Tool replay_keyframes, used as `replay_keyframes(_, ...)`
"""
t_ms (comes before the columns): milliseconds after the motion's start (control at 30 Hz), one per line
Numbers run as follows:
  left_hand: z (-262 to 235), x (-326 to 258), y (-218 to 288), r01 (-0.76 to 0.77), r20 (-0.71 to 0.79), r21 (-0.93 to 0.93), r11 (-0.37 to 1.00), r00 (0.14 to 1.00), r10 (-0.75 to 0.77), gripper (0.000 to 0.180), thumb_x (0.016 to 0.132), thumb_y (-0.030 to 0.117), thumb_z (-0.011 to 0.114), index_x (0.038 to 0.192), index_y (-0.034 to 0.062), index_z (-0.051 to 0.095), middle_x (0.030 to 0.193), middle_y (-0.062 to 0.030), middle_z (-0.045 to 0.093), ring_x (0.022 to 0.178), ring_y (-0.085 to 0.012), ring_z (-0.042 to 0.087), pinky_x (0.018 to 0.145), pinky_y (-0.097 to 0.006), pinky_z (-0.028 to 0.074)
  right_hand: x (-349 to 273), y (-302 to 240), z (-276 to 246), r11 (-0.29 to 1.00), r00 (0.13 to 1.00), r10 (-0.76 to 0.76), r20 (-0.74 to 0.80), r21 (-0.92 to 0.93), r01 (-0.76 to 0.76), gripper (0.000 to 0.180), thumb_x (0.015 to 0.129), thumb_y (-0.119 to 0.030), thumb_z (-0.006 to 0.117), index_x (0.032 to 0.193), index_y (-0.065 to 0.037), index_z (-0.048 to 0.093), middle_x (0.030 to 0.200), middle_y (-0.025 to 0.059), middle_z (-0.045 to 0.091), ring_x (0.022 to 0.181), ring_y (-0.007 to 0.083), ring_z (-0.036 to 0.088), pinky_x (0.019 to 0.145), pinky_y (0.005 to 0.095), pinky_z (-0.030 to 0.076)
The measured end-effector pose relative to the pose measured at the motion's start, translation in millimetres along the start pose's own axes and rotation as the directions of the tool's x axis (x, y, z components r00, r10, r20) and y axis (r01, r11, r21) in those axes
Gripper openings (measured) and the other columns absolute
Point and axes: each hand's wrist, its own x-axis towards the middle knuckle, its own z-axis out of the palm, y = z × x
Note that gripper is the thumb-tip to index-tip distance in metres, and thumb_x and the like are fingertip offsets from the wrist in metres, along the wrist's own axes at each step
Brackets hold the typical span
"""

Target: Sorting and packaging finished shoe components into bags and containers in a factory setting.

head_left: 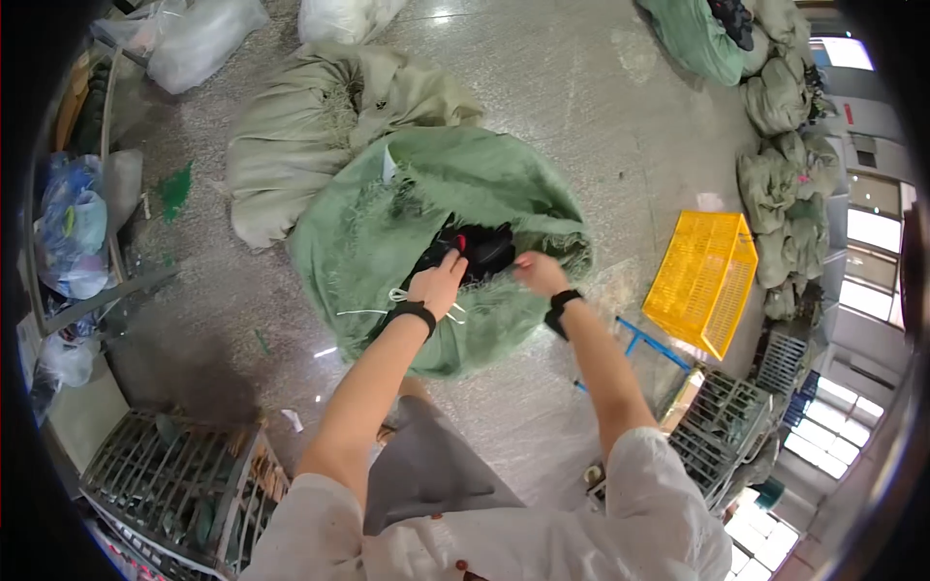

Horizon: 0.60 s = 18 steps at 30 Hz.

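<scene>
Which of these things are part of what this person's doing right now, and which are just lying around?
Apparently in use:
left hand, at the dark contents
right hand, at the sack's mouth
green sack, open
dark contents, kind unclear

Apparently just lying about:
pale sack beyond the green one
yellow crate, right
clear plastic bag, upper left

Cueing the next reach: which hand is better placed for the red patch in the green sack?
Probably left: the left hand has fingertips by the red patch; the right hand is farther, beyond the dark contents.
</scene>
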Motion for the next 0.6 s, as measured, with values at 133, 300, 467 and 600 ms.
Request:
replay_keyframes(133, 18.1, 37.7, 0.4, 0.143, 0.161, 0.156, 0.977, 0.973, -0.168, 0.039, 0.078, 0.010, 0.050, 0.117, 0.0092, 0.044, 0.127, -0.0140, 0.038, 0.076, -0.0317, 0.062, 0.062, -0.040, 0.051, 1.8, -4.6, 30.2, 0.990, 0.993, -0.118, -0.008, -0.075, 0.117, 0.037, 0.076, -0.015, 0.057, 0.112, -0.004, 0.053, 0.108, 0.0185, 0.056, 0.095, 0.0340, 0.055, 0.081, 0.0404, 0.045)
replay_keyframes(300, -7.2, 14.8, -47.6, 0.163, 0.366, 0.400, 0.902, 0.874, -0.320, 0.045, 0.067, 0.031, 0.072, 0.101, 0.0071, 0.054, 0.104, -0.0155, 0.055, 0.087, -0.0299, 0.060, 0.072, -0.037, 0.050, 2.9, -34.8, 32.7, 0.959, 0.984, 0.176, 0.019, -0.229, -0.167, 0.046, 0.080, -0.016, 0.052, 0.123, -0.004, 0.041, 0.122, 0.0214, 0.044, 0.101, 0.0390, 0.050, 0.084, 0.0433, 0.042)
replay_keyframes(467, -31.2, -42.3, -22.9, -0.036, 0.205, 0.096, 0.995, 0.979, 0.016, 0.014, 0.073, 0.021, 0.062, 0.077, 0.0090, 0.056, 0.084, -0.0094, 0.056, 0.072, -0.0323, 0.058, 0.062, -0.044, 0.046, 10.0, -6.0, 16.8, 0.941, 0.996, 0.062, -0.072, -0.327, -0.082, 0.034, 0.082, -0.020, 0.043, 0.109, -0.004, 0.054, 0.114, 0.0192, 0.053, 0.102, 0.0365, 0.051, 0.088, 0.0434, 0.040)
replay_keyframes(600, -111.7, -62.5, 66.6, -0.154, 0.048, -0.179, 0.972, 0.985, 0.165, 0.022, 0.069, 0.019, 0.066, 0.068, 0.0056, 0.049, 0.067, -0.0101, 0.053, 0.063, -0.0314, 0.055, 0.053, -0.042, 0.041, -11.6, -6.6, -23.9, 0.988, 0.964, -0.055, -0.260, -0.151, 0.016, 0.033, 0.082, -0.025, 0.047, 0.104, -0.003, 0.056, 0.103, 0.0191, 0.058, 0.094, 0.0385, 0.053, 0.084, 0.0448, 0.040)
